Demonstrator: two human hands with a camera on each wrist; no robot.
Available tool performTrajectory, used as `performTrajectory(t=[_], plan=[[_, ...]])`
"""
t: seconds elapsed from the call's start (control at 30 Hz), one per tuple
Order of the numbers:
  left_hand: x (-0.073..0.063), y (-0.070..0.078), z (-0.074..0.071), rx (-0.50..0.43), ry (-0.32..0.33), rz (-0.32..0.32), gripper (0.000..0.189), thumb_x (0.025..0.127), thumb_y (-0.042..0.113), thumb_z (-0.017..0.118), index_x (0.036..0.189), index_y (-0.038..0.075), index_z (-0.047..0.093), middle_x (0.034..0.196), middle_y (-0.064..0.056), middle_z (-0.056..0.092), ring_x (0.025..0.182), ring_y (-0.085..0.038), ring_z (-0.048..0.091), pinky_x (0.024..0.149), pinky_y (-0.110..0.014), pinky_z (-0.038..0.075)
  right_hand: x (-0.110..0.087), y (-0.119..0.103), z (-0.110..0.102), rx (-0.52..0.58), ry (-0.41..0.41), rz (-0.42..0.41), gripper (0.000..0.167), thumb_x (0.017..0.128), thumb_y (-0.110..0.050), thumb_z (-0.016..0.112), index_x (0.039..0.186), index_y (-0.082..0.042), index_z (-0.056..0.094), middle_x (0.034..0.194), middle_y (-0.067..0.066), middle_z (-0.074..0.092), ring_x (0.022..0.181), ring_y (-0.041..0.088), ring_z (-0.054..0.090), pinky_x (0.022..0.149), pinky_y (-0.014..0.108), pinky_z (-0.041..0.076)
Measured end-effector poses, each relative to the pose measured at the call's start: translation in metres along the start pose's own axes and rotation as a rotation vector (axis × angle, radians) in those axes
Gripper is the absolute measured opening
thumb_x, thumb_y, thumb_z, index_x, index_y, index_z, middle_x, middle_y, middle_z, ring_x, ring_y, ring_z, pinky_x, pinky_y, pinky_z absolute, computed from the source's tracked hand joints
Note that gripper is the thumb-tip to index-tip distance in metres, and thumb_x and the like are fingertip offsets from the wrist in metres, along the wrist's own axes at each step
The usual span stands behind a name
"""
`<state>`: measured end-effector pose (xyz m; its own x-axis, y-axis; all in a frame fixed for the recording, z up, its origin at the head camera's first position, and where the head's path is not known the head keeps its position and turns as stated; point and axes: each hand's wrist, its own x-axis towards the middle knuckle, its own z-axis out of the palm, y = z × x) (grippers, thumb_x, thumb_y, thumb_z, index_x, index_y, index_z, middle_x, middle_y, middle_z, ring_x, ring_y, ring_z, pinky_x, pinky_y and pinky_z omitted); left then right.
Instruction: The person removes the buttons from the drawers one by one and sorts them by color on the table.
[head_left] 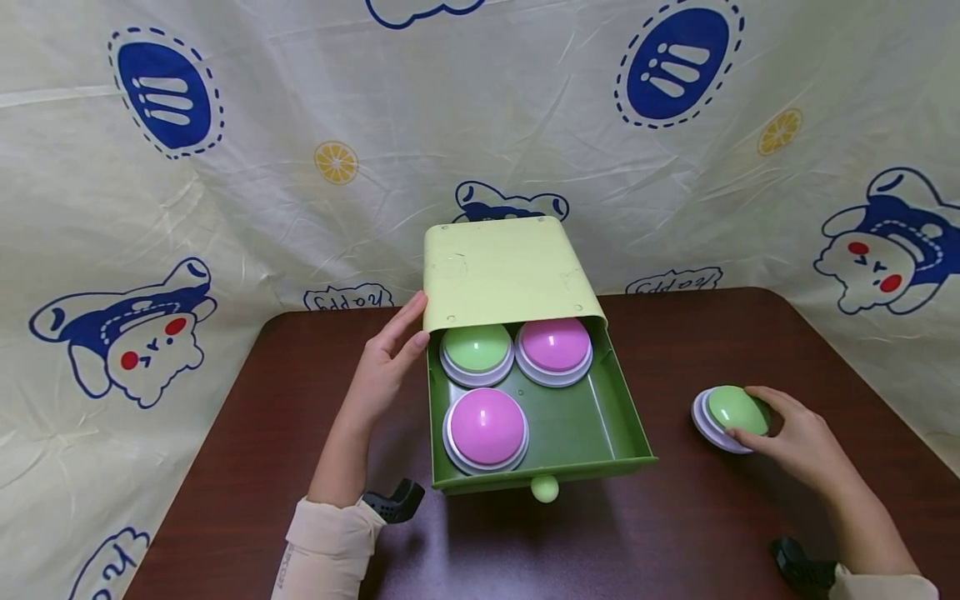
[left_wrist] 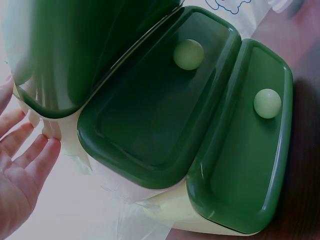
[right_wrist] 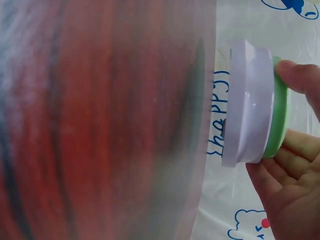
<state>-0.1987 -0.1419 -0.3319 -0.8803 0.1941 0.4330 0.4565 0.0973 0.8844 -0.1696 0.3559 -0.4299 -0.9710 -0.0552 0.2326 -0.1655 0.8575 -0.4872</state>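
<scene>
My right hand (head_left: pixel 798 433) grips a green-topped push button (head_left: pixel 738 408) with a pale lilac base, right of the drawer unit. In the right wrist view that button (right_wrist: pixel 255 105) is on edge in the picture, thumb and fingers on its green top, the base raised off the table. My left hand (head_left: pixel 382 367) touches the left side of the pale yellow drawer unit (head_left: pixel 506 271), fingers fairly straight. Its green top drawer (head_left: pixel 577 425) is pulled out. Inside lie a green button (head_left: pixel 476 347), a pink button (head_left: pixel 555 346) at the back right and another pink button (head_left: pixel 487 427) at the front left.
Below the pulled-out drawer, two closed drawers show in the left wrist view, the middle drawer (left_wrist: pixel 140 115) and the bottom drawer (left_wrist: pixel 240 145), each with a round knob. Everything stands on a dark brown table (head_left: pixel 300 392). A printed white curtain (head_left: pixel 480 108) hangs behind it.
</scene>
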Motion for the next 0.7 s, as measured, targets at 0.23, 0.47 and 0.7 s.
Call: performTrajectory(t=[0.23,0.47,0.7], plan=[[0.003,-0.023,-0.003,0.005,0.005,0.033,0.046,0.091,0.011,0.053,0.135,0.008,0.041,0.141,0.0,0.035,0.129,-0.009,0.026,0.104,-0.03,0.023,0.0,0.006,0.001,-0.003,-0.039,0.031,0.068,0.072,-0.027,0.076,0.118,0.011,0.044,0.116,0.034,0.041,0.101,0.046,0.039,0.078,0.059,0.032],[-0.001,0.005,0.001,0.02,0.002,-0.007,0.045,0.091,0.001,0.05,0.134,-0.003,0.038,0.141,-0.012,0.032,0.131,-0.015,0.024,0.104,-0.034,0.022,-0.001,0.011,0.002,-0.01,-0.075,0.058,0.071,0.073,-0.032,0.075,0.118,0.012,0.043,0.115,0.034,0.041,0.1,0.046,0.039,0.077,0.059,0.033],[0.001,-0.008,-0.001,0.013,-0.001,0.004,0.046,0.091,0.006,0.051,0.135,0.001,0.039,0.142,-0.008,0.033,0.13,-0.014,0.025,0.104,-0.034,0.023,-0.001,0.014,0.003,-0.008,-0.098,0.067,0.071,0.073,-0.035,0.074,0.117,0.012,0.044,0.114,0.033,0.043,0.097,0.044,0.041,0.076,0.058,0.034]])
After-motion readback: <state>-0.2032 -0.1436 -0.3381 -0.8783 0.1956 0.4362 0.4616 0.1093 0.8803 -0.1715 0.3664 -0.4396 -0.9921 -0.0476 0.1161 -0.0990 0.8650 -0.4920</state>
